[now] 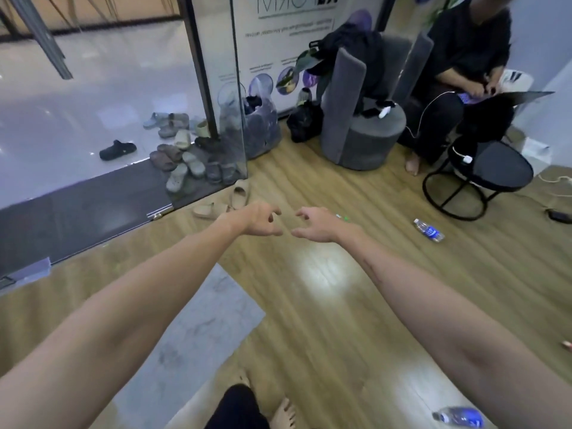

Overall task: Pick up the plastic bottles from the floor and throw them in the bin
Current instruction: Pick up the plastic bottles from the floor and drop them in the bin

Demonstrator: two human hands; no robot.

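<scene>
Dim, soft, glare on floor (pixel 322 274)

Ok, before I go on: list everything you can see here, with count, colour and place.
plastic bottles: 2 plainly seen, clear with blue labels; one lying on the wood floor at right, one at the bottom right edge by the right forearm
green-white scrap: 1, just beyond the right hand, too small to identify
sandals: a pile, grey, beige and brown, by the glass door; one black further left
beige slides: 2, on the floor beyond the left hand
grey armchair: 1, dark clothing on top
round black side table: 1, right
seated person: 1, dark clothes, laptop on lap
grey mat: 1, under the left forearm
bare feet: bottom centre
left hand: fingers loosely curled, holds nothing
right hand: fingers loosely curled, holds nothing
</scene>
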